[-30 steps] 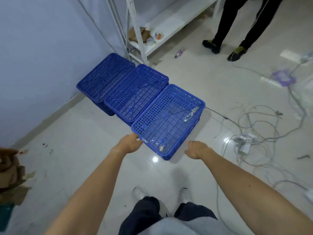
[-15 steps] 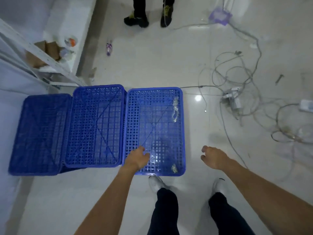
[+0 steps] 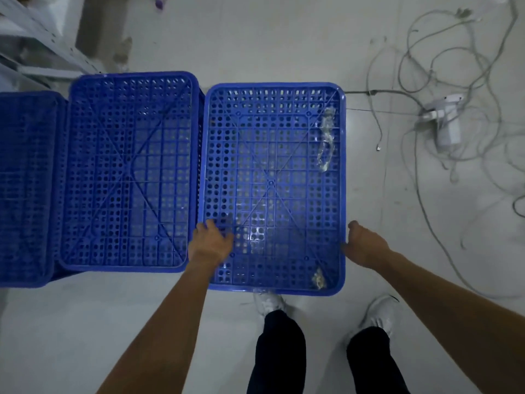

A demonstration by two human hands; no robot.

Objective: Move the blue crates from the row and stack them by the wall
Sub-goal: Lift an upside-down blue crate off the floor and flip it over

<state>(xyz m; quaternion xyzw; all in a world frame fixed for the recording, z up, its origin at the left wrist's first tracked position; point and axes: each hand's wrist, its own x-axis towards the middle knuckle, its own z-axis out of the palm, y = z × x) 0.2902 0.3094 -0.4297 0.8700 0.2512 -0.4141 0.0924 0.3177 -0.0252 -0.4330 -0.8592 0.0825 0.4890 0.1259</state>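
The leftmost crate (image 3: 25, 189) is cut off by the frame edge at 9 o'clock, and the shelf frame (image 3: 42, 52) at 10 o'clock is blurred and cropped. The right hand (image 3: 366, 247), at 4 o'clock, has its fingertips hidden below the rim of the rightmost crate (image 3: 272, 177), which also covers the toe of one shoe (image 3: 268, 304) at 6 o'clock. The cables (image 3: 377, 93) run out of frame at 3 o'clock.

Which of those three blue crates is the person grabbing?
The rightmost crate: the left hand grips its left rim, the right hand its right rim. The middle crate and leftmost crate lie untouched.
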